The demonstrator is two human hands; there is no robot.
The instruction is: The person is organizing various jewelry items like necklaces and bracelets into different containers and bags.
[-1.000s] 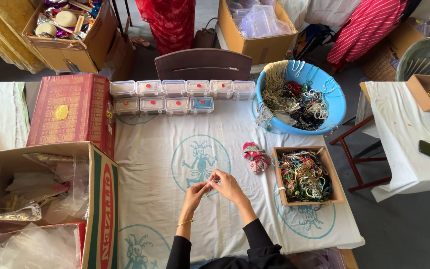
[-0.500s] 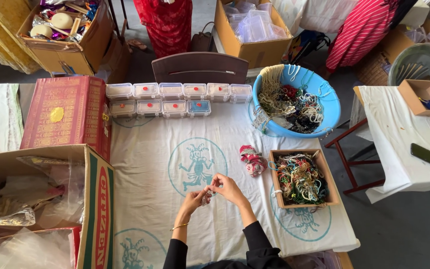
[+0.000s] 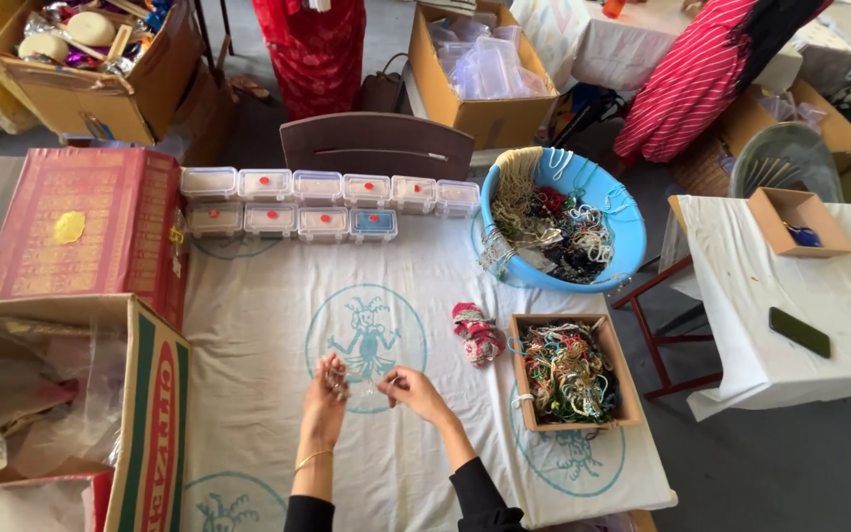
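While two hands pinch thread: ten lidded boxes, one basin.

My left hand and right hand pinch a thin strand above the tabletop, near a cardboard box of beads.

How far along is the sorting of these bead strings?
Done: small lidded boxes stand in two rows at the far edge. In hand: the left hand and right hand hold something thin between them, too small to identify. Left: the cardboard box and blue tub hold heaps of tangled strings.
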